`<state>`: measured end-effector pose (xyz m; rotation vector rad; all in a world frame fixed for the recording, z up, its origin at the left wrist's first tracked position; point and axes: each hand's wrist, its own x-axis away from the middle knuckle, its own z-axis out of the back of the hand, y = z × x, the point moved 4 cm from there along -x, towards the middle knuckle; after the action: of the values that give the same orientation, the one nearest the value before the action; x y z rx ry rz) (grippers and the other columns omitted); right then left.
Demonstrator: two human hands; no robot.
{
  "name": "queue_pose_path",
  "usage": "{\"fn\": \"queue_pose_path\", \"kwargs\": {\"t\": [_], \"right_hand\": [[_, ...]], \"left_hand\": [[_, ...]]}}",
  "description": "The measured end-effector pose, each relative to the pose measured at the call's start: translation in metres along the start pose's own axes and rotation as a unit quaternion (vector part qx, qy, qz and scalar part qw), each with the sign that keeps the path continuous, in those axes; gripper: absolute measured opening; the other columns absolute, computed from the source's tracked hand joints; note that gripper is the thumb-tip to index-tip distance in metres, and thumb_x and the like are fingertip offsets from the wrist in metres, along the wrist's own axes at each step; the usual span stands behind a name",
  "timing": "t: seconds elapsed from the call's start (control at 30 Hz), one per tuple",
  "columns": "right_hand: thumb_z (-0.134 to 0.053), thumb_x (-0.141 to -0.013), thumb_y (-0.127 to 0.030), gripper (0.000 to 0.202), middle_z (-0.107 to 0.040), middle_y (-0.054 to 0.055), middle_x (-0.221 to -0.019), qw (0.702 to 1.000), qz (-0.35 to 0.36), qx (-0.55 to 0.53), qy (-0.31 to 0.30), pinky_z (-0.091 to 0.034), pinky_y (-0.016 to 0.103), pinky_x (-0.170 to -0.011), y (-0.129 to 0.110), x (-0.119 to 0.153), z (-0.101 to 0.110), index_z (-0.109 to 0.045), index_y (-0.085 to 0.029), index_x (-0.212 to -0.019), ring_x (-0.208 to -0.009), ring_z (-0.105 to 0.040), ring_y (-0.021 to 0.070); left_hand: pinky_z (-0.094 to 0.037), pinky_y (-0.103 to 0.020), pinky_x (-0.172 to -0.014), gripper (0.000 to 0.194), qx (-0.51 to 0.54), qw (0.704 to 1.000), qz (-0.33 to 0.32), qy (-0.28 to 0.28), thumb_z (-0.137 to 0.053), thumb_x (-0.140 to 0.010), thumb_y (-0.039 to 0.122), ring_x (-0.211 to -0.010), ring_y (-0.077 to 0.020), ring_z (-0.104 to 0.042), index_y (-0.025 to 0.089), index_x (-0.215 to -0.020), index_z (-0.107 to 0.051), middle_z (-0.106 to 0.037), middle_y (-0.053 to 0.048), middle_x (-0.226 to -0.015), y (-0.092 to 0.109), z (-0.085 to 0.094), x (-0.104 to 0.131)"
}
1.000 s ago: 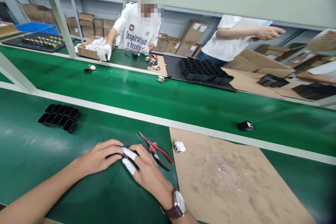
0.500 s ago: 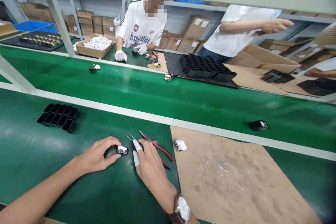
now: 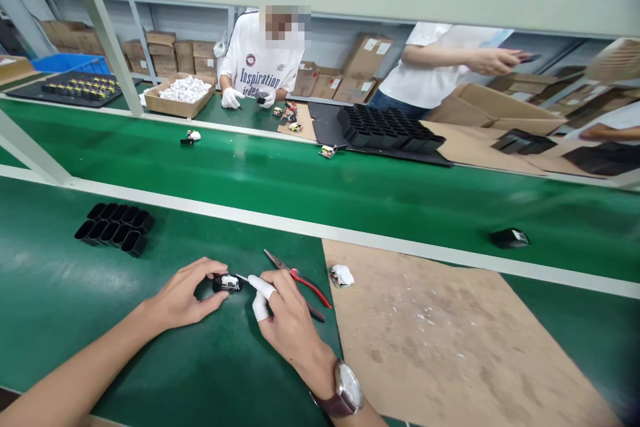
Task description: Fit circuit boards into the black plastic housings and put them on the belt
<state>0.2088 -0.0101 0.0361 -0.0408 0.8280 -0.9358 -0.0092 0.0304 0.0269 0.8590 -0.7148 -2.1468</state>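
Observation:
My left hand (image 3: 187,293) grips a small black housing (image 3: 228,283) between thumb and fingers; white material and metal pins show in its open top. My right hand (image 3: 287,313), with white covers on two fingers and a watch on the wrist, pinches thin tweezers (image 3: 242,277), whose tips reach the housing's upper right edge. Red-handled pliers (image 3: 305,280) lie just beyond my right hand. A small white-topped circuit part (image 3: 343,275) rests on the cardboard sheet's left corner.
Black cups (image 3: 114,227) stand in rows at the left. Cardboard (image 3: 450,333) covers the bench at right. Beyond a white rail, the green belt (image 3: 280,180) carries a black case (image 3: 510,237) and small parts. A person (image 3: 263,57) in white gloves sits opposite; another person (image 3: 430,67) stands right.
My right hand has brought the tweezers down and left to the housing. Parts on the belt have shifted right. The person standing opposite has lowered their hands.

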Motion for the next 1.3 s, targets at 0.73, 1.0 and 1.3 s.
{"fn": "queue_pose_path", "kwargs": {"t": [0.73,1.0,1.3], "right_hand": [[-0.047,-0.088,0.001,0.031,-0.063,0.011,-0.109,0.998,0.027,0.045,-0.032,-0.05,0.037,-0.068,-0.006,0.002,-0.005,-0.06,-0.02,-0.106,-0.095,-0.055,0.0262],[-0.049,-0.088,0.001,0.024,-0.062,0.012,-0.106,0.996,0.059,0.064,-0.036,-0.046,0.037,-0.065,-0.011,0.001,0.001,-0.059,-0.02,-0.095,-0.092,-0.054,0.0268],[-0.046,-0.081,0.004,0.042,-0.063,0.012,-0.106,0.992,-0.003,0.117,-0.056,-0.051,0.036,-0.06,0.005,0.002,0.0,-0.063,-0.018,-0.114,-0.095,-0.056,0.0282]], "left_hand": [[-0.06,-0.033,-0.088,0.043,-0.001,0.999,-0.044,0.005,-0.071,-0.097,0.021,-0.095,-0.0193,-0.071,0.025,-0.137,-0.054,-0.072,-0.007,-0.112,0.004,-0.001,0.0],[-0.061,-0.035,-0.088,0.043,-0.004,0.999,-0.045,0.008,-0.07,-0.098,0.023,-0.098,-0.0207,-0.072,0.024,-0.138,-0.054,-0.072,-0.009,-0.115,0.005,-0.001,0.0],[-0.063,-0.035,-0.091,0.048,-0.006,1.0,-0.006,-0.009,-0.069,-0.097,0.023,-0.1,-0.0205,-0.075,0.027,-0.141,-0.051,-0.072,-0.007,-0.117,-0.001,0.001,0.002]]}}
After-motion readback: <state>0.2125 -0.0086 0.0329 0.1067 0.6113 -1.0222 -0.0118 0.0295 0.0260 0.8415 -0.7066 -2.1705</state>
